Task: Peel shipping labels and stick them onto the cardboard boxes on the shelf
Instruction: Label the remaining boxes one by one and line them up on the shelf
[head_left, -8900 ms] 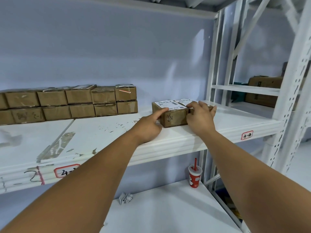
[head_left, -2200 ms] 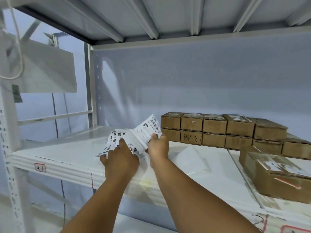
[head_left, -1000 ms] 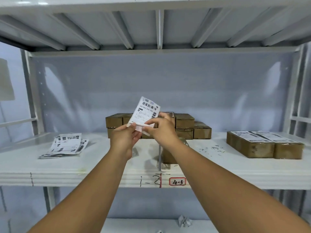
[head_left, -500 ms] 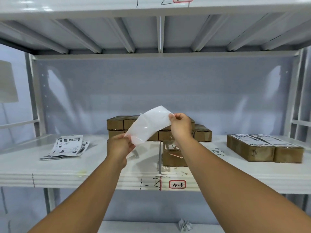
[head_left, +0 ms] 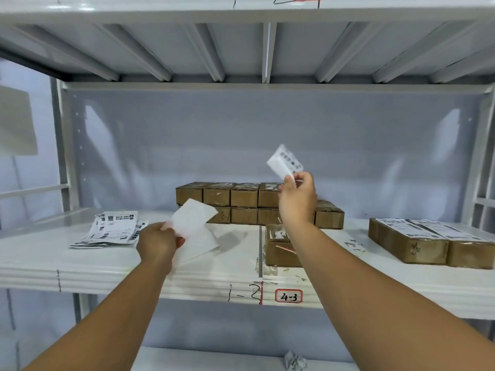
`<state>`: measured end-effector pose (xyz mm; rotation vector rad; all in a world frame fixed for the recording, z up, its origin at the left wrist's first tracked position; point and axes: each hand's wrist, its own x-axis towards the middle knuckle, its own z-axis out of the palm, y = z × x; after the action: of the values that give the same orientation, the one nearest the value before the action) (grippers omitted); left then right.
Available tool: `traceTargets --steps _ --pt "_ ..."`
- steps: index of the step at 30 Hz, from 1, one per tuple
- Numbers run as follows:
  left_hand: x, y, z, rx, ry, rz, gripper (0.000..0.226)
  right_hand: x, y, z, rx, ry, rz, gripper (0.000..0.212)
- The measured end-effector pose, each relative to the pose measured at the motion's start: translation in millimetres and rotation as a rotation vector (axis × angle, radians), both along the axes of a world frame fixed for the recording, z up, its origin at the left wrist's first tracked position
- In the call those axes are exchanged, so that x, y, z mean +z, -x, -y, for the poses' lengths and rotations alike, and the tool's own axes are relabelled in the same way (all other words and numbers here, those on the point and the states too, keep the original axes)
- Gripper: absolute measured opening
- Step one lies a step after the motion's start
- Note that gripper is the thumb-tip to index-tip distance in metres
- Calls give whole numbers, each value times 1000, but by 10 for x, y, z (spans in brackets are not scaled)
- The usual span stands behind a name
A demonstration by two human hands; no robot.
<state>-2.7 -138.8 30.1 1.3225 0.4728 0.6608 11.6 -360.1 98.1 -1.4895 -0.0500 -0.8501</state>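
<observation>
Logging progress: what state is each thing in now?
White printed shipping label: peeled, pinched by right hand.
Blank white backing sheet: separated, held by left hand.
Pile of printed labels: lying on white shelf.
Front brown cardboard box: no label visible.
Two brown boxes, right: labelled on top.

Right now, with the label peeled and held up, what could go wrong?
1. The peeled label hangs from a pinch of the right hand at one edge; it may curl and stick to itself.
2. The nearest cardboard box is partly hidden behind that forearm, so placement may go crooked.
3. The left hand grips the backing sheet, so it cannot readily help smooth.
</observation>
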Motion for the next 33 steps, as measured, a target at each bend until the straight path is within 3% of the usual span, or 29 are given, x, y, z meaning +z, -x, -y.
traceTargets --steps 6,10,14,16,20,29,31,33 --pt "-50 63 -68 106 -664 -171 50 -78 1 -192 35 347 2 7" --pt "-13 95 56 103 -747 -88 32 -109 -8 -228 44 453 12 5" --pt "91 123 348 -101 -788 130 17 -159 6 -221 57 597 9 8" --pt "176 150 518 -199 -713 224 15 -176 18 -209 86 587 6 7" --pt "367 115 792 -408 -303 393 22 -173 69 -146 168 549 14 5" --pt "558 14 1066 -627 176 269 15 -138 141 237 328 526 -83 11" --pt "555 -3 1129 -675 219 239 12 -143 128 352 464 421 -133 8" --pt "533 -26 1198 -716 204 226 13 -156 96 456 508 267 -146 20"
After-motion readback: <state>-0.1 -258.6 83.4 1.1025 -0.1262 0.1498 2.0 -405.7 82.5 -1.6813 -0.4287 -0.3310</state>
